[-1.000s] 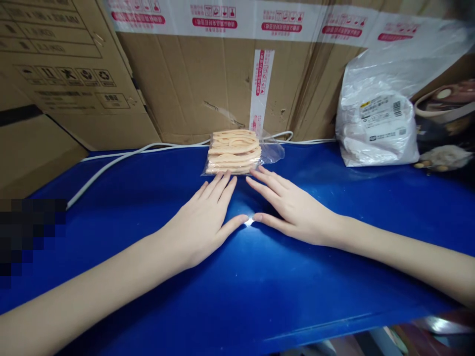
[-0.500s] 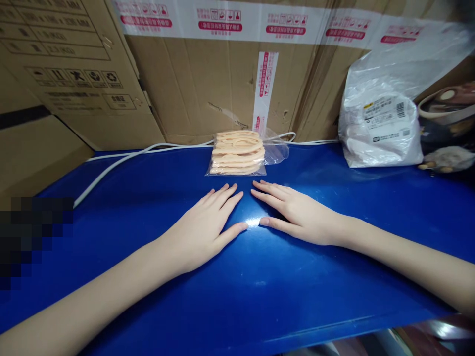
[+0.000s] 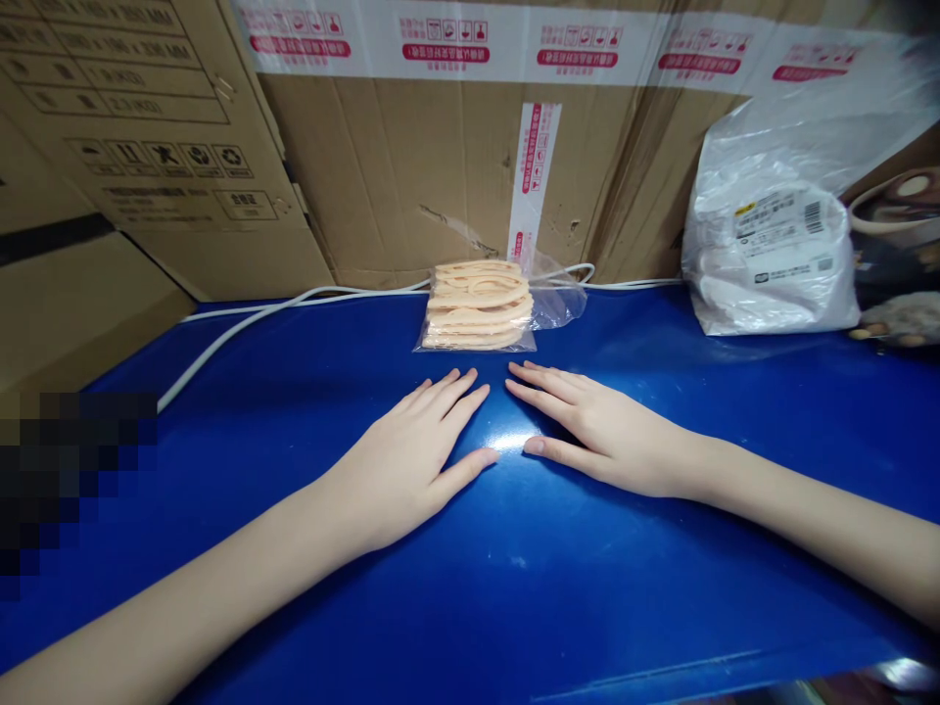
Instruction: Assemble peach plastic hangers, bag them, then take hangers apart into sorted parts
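Observation:
My left hand (image 3: 411,455) lies palm down on the glossy blue tabletop (image 3: 470,607), fingers stretched forward and thumb out to the side. Facing it across a small gap, my right hand (image 3: 606,431) rests flat in the same way. Neither one holds anything. Just beyond the fingertips sits a clear plastic bag (image 3: 562,304) with folded, cream-coloured strips of soft-looking material (image 3: 477,308) stacked inside. Both hands are apart from this bag. What exactly the strips are, I cannot tell.
Cardboard boxes (image 3: 411,176) with printed tape wall off the back and left. A white cable (image 3: 220,348) runs along the rear edge. On the right stand a white plastic parcel bag (image 3: 771,264) and a dark, fuzzy item (image 3: 907,318). Blurred items show below the front edge.
The whole view has shifted slightly, so everything appears a little further right and lower. Both hands keep their place and pose on the tabletop.

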### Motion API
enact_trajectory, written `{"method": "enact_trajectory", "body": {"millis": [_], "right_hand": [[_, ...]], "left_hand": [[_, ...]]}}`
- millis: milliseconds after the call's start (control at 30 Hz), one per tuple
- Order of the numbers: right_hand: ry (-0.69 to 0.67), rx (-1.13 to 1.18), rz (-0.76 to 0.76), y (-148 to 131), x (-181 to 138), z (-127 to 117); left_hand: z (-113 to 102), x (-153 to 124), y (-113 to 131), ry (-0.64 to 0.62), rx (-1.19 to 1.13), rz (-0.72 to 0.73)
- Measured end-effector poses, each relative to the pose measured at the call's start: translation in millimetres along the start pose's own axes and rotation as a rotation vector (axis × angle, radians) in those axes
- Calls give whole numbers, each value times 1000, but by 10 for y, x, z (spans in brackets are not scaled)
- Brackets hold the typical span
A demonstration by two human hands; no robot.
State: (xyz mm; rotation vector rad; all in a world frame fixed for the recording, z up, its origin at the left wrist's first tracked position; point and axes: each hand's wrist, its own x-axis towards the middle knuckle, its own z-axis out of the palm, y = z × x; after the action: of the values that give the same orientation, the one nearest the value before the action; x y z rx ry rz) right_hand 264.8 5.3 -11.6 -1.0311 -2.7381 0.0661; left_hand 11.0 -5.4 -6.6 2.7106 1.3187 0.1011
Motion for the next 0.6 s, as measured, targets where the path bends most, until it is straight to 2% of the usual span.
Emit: {"method": "enact_trajectory", "body": {"millis": [267, 600], "right_hand": [[0, -1, 6, -3, -1, 3], [-2, -27, 6, 1, 1, 19]], "left_hand": [[23, -22, -7, 49, -23, 8], [18, -3, -6, 49, 19, 13]]}}
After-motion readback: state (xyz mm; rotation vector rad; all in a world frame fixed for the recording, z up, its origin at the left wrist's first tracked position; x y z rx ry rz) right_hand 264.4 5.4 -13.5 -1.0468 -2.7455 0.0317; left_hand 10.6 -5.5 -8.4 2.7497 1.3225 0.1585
